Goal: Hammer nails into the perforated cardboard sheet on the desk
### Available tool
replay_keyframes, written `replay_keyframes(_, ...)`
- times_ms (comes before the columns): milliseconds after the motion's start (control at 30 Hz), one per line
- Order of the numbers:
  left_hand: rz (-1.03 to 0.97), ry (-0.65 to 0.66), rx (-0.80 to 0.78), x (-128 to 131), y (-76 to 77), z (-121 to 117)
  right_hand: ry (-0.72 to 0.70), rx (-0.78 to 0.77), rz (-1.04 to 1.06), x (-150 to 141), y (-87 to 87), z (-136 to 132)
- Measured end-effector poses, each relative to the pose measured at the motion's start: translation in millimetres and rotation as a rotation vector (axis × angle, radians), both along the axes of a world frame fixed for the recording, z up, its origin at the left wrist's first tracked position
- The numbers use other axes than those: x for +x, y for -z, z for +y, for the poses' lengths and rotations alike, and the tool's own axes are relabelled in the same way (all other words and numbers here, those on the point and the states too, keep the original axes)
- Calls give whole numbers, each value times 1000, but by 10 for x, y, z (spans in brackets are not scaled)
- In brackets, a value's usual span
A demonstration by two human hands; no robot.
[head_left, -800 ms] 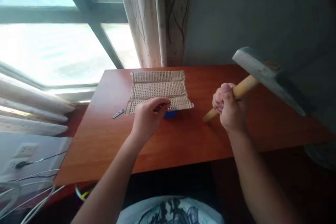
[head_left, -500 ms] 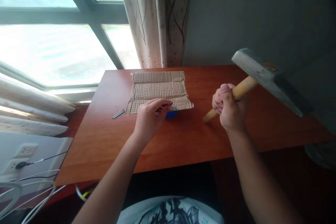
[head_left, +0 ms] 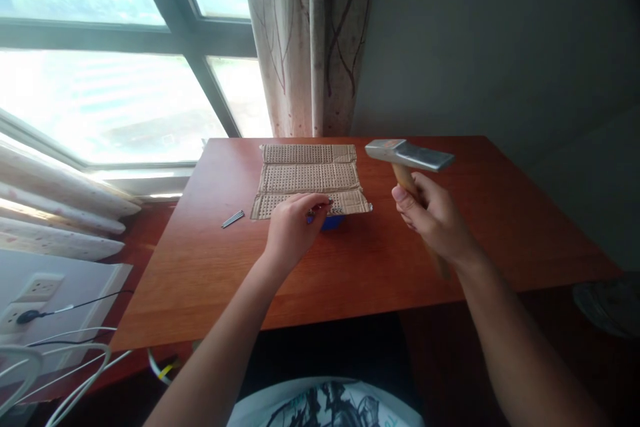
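Observation:
My right hand (head_left: 427, 210) is wrapped around the wooden handle of a hammer (head_left: 410, 155), whose metal head is raised above the table, right of a cardboard sheet. My left hand (head_left: 297, 223) pinches a small, thin metal piece that looks like a nail (head_left: 329, 202), mostly hidden by the fingers, over the sheet's near edge. The brown cardboard sheet (head_left: 310, 177), full of small holes and creased into three panels, lies in front of my hands. Part of a blue object (head_left: 333, 222) shows under its near edge. Left of the sheet lie several nails (head_left: 233, 218) in a bunch.
Everything lies on a reddish-brown wooden table (head_left: 210, 287). A window and curtains (head_left: 310, 40) are behind it, with a grey wall on the right. Wall sockets (head_left: 40, 288) and loose white cables (head_left: 75, 373) are at the lower left.
The hammer has swung down and leftward toward the cardboard, its head now lower and nearer the sheet. My left hand keeps its pinch near the same spot. The view has shifted slightly.

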State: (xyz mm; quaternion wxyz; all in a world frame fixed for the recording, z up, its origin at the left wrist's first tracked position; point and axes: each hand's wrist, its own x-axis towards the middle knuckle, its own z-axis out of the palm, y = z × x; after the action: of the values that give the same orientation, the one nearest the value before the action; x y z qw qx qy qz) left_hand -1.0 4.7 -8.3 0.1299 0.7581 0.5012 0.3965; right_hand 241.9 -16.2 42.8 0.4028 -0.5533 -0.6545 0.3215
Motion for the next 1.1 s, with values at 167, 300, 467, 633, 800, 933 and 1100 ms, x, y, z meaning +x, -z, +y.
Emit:
replay_keyframes(167,18,-3,21,13,14,0,-153,-9,-351,-48,-205,-20)
replay_keyframes(300,17,3,12,24,33,-6,-177,-3,-584,-151,-356,-7)
replay_keyframes(467,-7,5,2,29,63,-10,-199,-28,-568,-250,-501,-45)
replay_keyframes(633,5,6,-7,33,45,-10,-196,-96,-585,-314,-511,-65)
replay_keyframes(800,-8,16,-12,34,23,-7,-186,-109,-578,-308,-495,-59)
replay_keyframes(933,-10,24,-15,29,22,-4,-174,-54,-550,-297,-474,-85)
replay_keyframes(1100,8,14,-7,26,13,-4,-206,-88,-536,-295,-432,-107)
